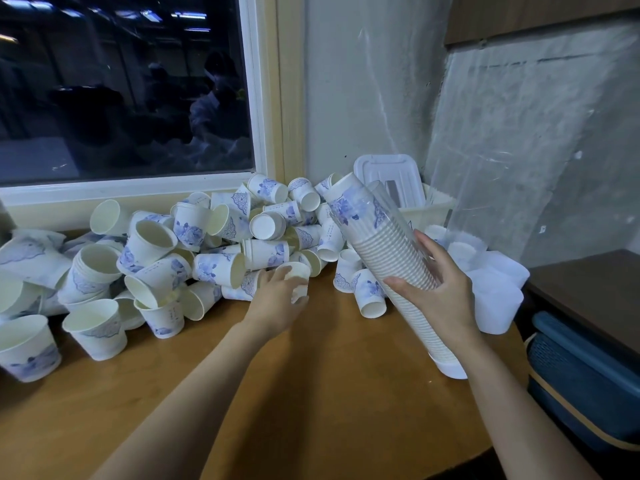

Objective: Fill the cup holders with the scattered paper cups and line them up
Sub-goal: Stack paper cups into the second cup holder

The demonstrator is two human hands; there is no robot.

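Observation:
A heap of white paper cups with blue flower prints [221, 244] lies scattered across the back of the wooden table [311, 393] under the window. My left hand [277, 299] is closed around one loose paper cup [298, 282] at the front edge of the heap. My right hand [433, 289] grips a clear tube-shaped cup holder [388, 244], tilted with its top leaning left. The holder is packed with a long stack of nested cups, and its white base [450, 367] rests on the table.
Several white plastic containers [495, 299] sit right of the holder. A white lidded box [389, 174] and a cream basket [433, 209] stand in the corner. A clear plastic sheet hangs on the right wall. A blue case [581, 382] lies past the table's right edge.

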